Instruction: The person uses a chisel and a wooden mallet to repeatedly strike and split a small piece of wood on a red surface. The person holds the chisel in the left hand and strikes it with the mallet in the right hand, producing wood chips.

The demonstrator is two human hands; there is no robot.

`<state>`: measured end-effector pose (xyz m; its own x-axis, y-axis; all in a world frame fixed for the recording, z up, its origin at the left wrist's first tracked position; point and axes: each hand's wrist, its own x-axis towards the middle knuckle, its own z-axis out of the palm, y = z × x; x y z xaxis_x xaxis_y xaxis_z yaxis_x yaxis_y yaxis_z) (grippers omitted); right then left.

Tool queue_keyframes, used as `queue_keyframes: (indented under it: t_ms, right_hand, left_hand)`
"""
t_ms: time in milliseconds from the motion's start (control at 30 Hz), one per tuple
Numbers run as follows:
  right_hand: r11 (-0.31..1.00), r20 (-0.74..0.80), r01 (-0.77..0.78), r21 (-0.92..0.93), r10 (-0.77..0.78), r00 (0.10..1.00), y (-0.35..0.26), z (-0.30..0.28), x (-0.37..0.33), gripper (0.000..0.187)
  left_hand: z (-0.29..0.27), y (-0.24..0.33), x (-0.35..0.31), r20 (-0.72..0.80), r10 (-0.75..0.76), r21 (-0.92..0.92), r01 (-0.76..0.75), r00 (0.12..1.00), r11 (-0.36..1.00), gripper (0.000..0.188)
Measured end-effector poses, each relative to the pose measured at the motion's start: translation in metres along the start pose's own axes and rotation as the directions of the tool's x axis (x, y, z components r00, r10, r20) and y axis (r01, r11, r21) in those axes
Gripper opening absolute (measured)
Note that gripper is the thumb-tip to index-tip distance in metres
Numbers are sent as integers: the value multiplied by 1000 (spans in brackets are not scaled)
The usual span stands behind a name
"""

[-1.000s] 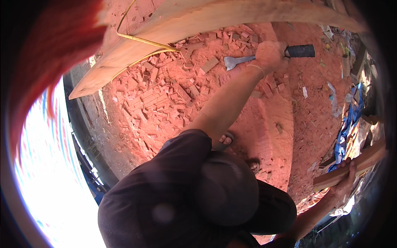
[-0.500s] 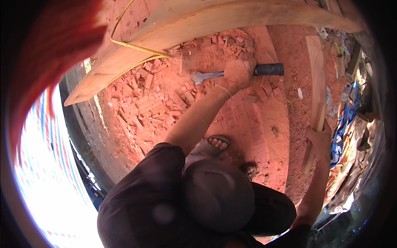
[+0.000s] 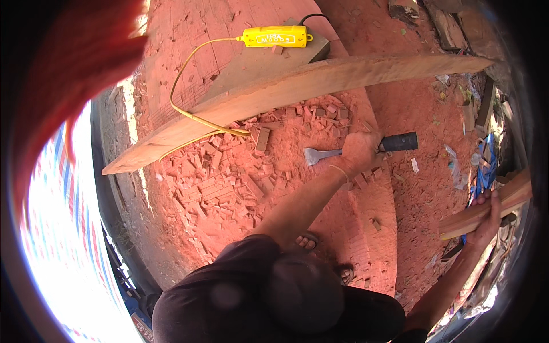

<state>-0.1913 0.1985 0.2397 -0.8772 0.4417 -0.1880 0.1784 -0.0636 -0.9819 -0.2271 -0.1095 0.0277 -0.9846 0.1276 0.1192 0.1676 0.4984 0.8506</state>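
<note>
My left hand (image 3: 361,150) is closed around a chisel (image 3: 326,154). Its flared metal blade points left, and its thick black handle sticks out to the right of my fist. Over at the right edge, my right hand (image 3: 486,220) grips a wooden bar (image 3: 514,193), fingers around its near side; the bar's far end runs out toward the dark rim. Beneath the chisel lies a reddish, dust-covered wooden surface (image 3: 343,211) strewn with small wood chips (image 3: 229,177). My sandalled foot (image 3: 306,241) shows in part below my left forearm.
A long curved plank (image 3: 274,97) stands across the far side. Beyond it lies a yellow power-cord box (image 3: 274,37), its yellow cord (image 3: 180,74) draped over the plank. Scrap wood and a blue plastic sheet (image 3: 486,163) line the right; a striped tarp (image 3: 68,228) is at left.
My right hand has swung the wooden bar from lengthwise to crosswise at the far right. My left hand and chisel appear farther right and lower; the view has shifted, revealing the yellow box.
</note>
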Motion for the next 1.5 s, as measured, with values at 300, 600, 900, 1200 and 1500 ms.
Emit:
queue_keyframes:
  t_ms: [300, 600, 900, 1200, 1500]
  right_hand:
    - [669, 83, -188, -719, 352, 932, 27, 14, -47, 31]
    - [752, 146, -71, -655, 219, 965, 46, 60, -67, 29]
    - [695, 31, -308, -650, 430, 903, 56, -21, -75, 36]
    - [981, 81, 35, -192, -20, 997, -42, -157, -2, 29]
    - [969, -231, 248, -23, -246, 941, -49, -23, -5, 32]
  left_hand:
    - [2, -3, -11, 8, -22, 4, 22, 1000, 1000, 18]
    - [-5, -11, -18, 2, -28, 138, 28, 1000, 990, 21]
    - [-30, 4, -83, 167, 91, 135, -114, 982, 984, 20]
    - [4, 12, -46, 13, 131, 108, -131, 991, 985, 16]
    - [16, 1, -29, -10, 2, 83, -2, 1000, 997, 19]
